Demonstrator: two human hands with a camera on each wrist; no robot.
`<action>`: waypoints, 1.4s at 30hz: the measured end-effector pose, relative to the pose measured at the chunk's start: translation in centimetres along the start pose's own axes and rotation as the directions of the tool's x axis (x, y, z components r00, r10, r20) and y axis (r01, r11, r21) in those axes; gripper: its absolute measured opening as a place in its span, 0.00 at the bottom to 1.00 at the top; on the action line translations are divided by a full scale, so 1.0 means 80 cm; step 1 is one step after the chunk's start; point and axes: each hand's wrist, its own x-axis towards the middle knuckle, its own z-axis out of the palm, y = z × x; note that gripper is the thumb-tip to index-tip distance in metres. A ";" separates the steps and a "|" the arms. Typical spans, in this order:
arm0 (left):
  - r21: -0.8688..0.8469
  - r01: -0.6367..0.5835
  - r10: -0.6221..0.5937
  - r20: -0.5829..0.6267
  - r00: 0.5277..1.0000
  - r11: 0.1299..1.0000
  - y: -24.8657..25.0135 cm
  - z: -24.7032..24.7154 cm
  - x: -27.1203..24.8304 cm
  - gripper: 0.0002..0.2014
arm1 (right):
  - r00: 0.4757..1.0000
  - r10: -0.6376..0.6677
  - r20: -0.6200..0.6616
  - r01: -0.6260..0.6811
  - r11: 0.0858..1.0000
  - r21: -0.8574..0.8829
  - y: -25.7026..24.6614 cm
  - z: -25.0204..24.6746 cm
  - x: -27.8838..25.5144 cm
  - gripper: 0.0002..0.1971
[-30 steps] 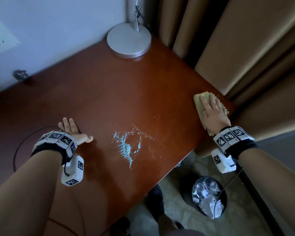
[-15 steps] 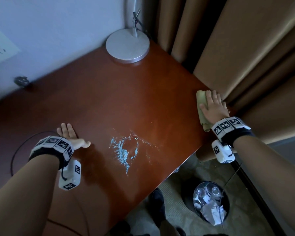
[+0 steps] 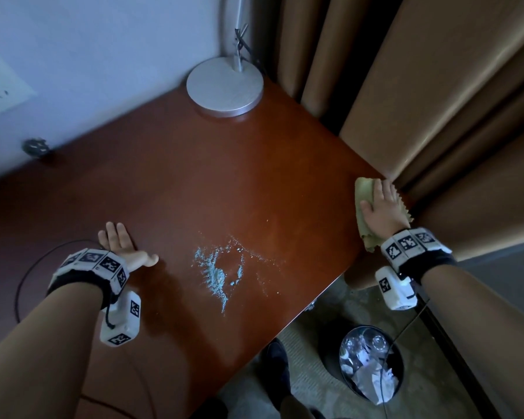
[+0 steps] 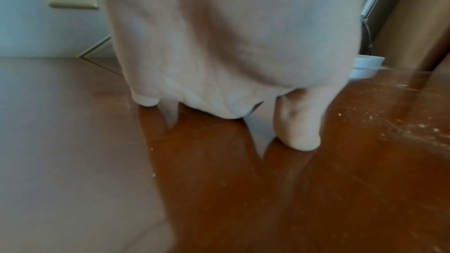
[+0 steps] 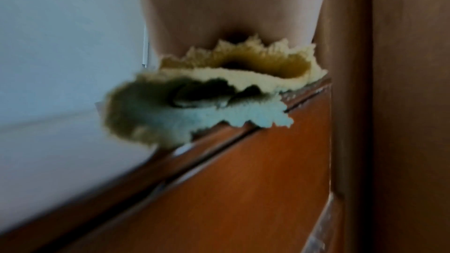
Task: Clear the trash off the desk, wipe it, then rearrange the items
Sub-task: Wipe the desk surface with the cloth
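A reddish-brown wooden desk [image 3: 170, 182] fills the head view. Pale blue powder [image 3: 217, 273] is scattered across its near middle. My right hand [image 3: 381, 204] lies flat, fingers straight, pressing a folded yellow-green cloth [image 3: 363, 207] onto the desk's right edge beside the curtain. The right wrist view shows the cloth [image 5: 219, 91] bunched under the palm at the desk's rim. My left hand [image 3: 123, 246] rests flat on the desk left of the powder, thumb pointing toward it. In the left wrist view the left hand's thumb [image 4: 299, 120] touches the wood.
A round silver lamp base [image 3: 224, 86] stands at the far corner. Tan curtains [image 3: 421, 95] hang along the right side. A trash bin [image 3: 371, 362] with crumpled trash sits on the floor below the near edge. A black cable [image 3: 28, 267] loops at left; a wall outlet [image 3: 0, 83] is above.
My right hand has slid the cloth a little farther along the right edge, toward the curtain. The left hand stays flat in the same place.
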 end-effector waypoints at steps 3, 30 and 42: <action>-0.028 0.002 -0.002 0.004 1.000 1.000 0.002 0.001 0.001 0.40 | 0.995 -0.079 0.063 0.081 0.996 -0.044 -0.005 -0.020 0.023 0.32; 0.017 0.014 -0.014 0.009 1.000 1.000 0.004 0.000 0.000 0.42 | 0.972 -0.157 0.177 0.174 0.981 -0.086 -0.048 -0.003 0.015 0.34; 0.173 -0.013 0.017 -0.020 1.000 0.985 -0.005 0.004 0.011 0.48 | 0.988 -0.102 0.114 0.113 0.989 -0.098 -0.081 -0.018 0.074 0.33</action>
